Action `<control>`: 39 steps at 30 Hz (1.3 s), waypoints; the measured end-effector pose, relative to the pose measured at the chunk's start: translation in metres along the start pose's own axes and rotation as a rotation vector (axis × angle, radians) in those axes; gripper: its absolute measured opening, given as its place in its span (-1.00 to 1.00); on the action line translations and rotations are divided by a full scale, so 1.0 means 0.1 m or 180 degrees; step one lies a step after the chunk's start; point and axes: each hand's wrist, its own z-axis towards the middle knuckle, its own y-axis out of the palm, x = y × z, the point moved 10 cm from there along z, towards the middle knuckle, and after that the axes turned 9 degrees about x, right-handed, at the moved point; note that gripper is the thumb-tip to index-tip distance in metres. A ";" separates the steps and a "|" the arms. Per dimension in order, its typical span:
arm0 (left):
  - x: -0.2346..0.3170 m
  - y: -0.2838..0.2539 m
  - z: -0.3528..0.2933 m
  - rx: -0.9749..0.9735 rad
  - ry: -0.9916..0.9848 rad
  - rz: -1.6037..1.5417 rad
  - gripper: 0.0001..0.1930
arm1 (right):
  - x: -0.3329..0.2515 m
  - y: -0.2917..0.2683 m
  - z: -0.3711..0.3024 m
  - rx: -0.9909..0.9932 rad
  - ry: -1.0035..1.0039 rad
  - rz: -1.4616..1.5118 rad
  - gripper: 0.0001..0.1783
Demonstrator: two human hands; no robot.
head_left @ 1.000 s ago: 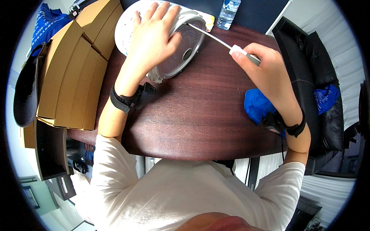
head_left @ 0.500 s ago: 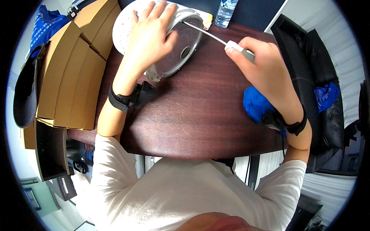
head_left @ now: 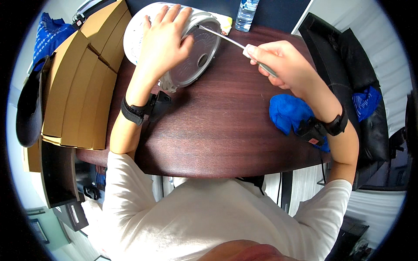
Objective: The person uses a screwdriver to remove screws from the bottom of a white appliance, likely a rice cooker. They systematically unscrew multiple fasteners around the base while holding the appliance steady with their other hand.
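The right grip point(head_left: 284, 63) holds a long-shafted screwdriver point(head_left: 230, 41).

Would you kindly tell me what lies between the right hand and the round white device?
In the head view, a metal screwdriver shaft spans the stretch from the right hand to the round white device.

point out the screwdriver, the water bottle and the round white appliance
Screwdriver point(head_left: 247, 51): head view, on the white front of its handle.
Water bottle point(head_left: 245, 18): head view, on its clear body.
Round white appliance point(head_left: 189, 69): head view, on its grey round face.
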 end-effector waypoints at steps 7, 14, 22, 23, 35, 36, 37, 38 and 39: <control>0.00 0.02 0.02 0.0045 -0.0034 0.0061 -0.42 | 0.16 0.13 -0.02 -0.0573 0.0470 0.0950 -0.56; -0.06 0.01 -0.03 0.0042 -0.0141 -0.0021 -0.40 | 0.01 -0.01 0.00 0.0144 -0.0184 0.0413 -0.63; -0.03 -0.03 -0.02 0.0090 -0.0130 -0.0014 -0.40 | -0.52 -0.08 -0.42 0.2009 -0.2979 -0.1978 -0.72; -0.04 -0.03 -0.01 0.0035 -0.0166 -0.0012 -0.39 | -0.55 -0.06 -0.45 0.2164 -0.2997 -0.2269 -0.72; 0.00 -0.03 -0.01 0.0085 -0.0024 0.0032 -0.42 | -0.45 0.15 -0.48 0.2153 -0.2672 -0.2658 -0.72; 0.00 -0.04 -0.01 0.0073 -0.0022 0.0034 -0.42 | -0.46 0.12 -0.47 0.2133 -0.2668 -0.2529 -0.73; 0.00 -0.03 -0.02 0.0090 -0.0005 0.0067 -0.42 | -0.47 0.09 -0.45 0.2113 -0.2662 -0.2401 -0.74; 0.01 -0.03 -0.02 0.0114 0.0019 0.0101 -0.42 | -0.51 0.07 -0.45 0.2073 -0.2662 -0.2319 -0.75; 0.01 -0.04 -0.02 0.0137 0.0043 0.0135 -0.42 | -0.57 0.04 -0.45 0.2033 -0.2662 -0.2236 -0.76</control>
